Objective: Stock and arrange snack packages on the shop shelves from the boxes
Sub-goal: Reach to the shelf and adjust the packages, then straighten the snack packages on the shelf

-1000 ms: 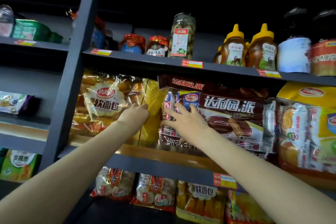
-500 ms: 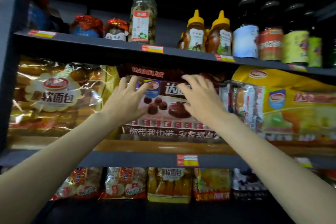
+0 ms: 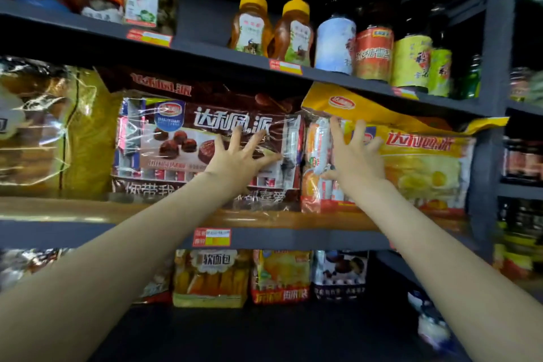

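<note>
Here, on the middle grey metal shelf (image 3: 293,239), the large brown chocolate-pie snack package in clear wrap (image 3: 205,138) stands upright at the front edge, label out, so shoppers can read it. The left hand (image 3: 239,156), fingers spread wide, presses flat on its right end, probably squaring it up. Just beside it, the right hand (image 3: 357,153), likewise splayed, pushes the yellow egg-pie snack package (image 3: 423,161) back toward the shelf's right upright.

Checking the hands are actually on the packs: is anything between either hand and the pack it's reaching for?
Nothing visible. The left hand lies spread on the brown pack, the right hand on the yellow pack.
</note>
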The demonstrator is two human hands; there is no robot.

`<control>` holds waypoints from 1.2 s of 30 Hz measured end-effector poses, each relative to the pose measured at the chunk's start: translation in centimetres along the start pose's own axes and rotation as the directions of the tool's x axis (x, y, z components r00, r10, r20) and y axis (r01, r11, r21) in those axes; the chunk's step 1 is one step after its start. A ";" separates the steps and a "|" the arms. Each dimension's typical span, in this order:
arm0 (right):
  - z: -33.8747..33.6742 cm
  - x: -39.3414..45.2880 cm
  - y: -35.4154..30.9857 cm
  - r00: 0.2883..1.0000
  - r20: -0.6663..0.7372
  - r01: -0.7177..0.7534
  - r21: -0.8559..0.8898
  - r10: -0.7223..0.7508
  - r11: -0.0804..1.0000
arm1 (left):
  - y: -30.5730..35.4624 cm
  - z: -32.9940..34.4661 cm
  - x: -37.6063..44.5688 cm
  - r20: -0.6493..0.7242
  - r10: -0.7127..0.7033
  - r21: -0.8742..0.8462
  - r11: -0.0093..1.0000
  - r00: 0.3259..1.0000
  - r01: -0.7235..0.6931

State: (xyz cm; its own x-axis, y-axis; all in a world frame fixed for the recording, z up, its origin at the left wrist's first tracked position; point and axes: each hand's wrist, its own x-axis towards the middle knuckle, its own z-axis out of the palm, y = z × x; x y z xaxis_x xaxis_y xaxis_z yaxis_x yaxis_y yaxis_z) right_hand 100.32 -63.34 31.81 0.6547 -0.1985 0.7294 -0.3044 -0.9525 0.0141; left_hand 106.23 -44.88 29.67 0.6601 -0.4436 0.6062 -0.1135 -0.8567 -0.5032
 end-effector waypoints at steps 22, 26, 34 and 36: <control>-9.3 -16.9 -37.1 0.665 -0.394 0.736 0.490 -0.635 0.467 | -23.4 7.3 -37.5 -0.039 -0.449 -0.286 0.861 0.893 0.420; -12.6 -28.1 -54.0 0.369 -0.344 0.807 0.580 -0.863 0.114 | -32.8 9.4 -57.0 0.331 -0.628 -0.138 0.706 0.704 0.695; -16.4 -50.0 -78.7 -0.251 -0.124 0.684 0.679 -0.960 -0.267 | -43.7 6.1 -88.8 0.577 -0.815 0.280 0.258 0.053 0.925; -16.9 -54.3 -83.6 -0.333 -0.062 0.669 0.687 -0.941 -0.282 | -45.8 4.5 -94.1 0.542 -0.840 0.336 0.191 -0.023 0.922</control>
State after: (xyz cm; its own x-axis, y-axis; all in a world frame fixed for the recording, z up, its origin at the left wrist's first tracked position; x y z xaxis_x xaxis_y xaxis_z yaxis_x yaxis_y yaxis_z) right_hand 78.52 30.96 2.66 0.0253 0.9766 -0.2134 0.9996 -0.0229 0.0138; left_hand 52.63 37.30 -7.10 0.4824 0.8728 0.0747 0.8366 -0.4843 0.2560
